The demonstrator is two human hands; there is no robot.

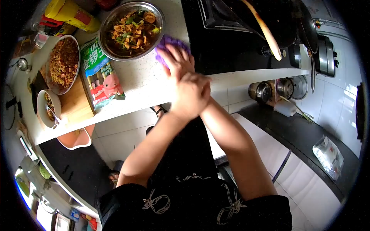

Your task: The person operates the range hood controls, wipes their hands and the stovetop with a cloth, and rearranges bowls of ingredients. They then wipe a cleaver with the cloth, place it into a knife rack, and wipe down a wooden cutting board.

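I see right hand [178, 63] flat, fingers extended over purple cloth [169, 40] on countertop [142, 81], beside steel bowl [135, 56]. Left hand [193, 90] overlaps right wrist; blurred, perhaps curled, cannot tell grip. Risk: sideways push catches bowl, spilling food.

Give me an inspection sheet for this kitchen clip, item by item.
Surface: speckled white counter, bare towards the front edge.
Things in use: purple cloth beside steel bowl of food.
Clutter: green packet, oval dish of food, small white bowl, wooden board, yellow bottle.
Hands: right hand on the cloth; left hand over the right wrist, grip blurred.
Cables: none clearly seen.
Surroundings: black stovetop at right; dark lower counter beyond.
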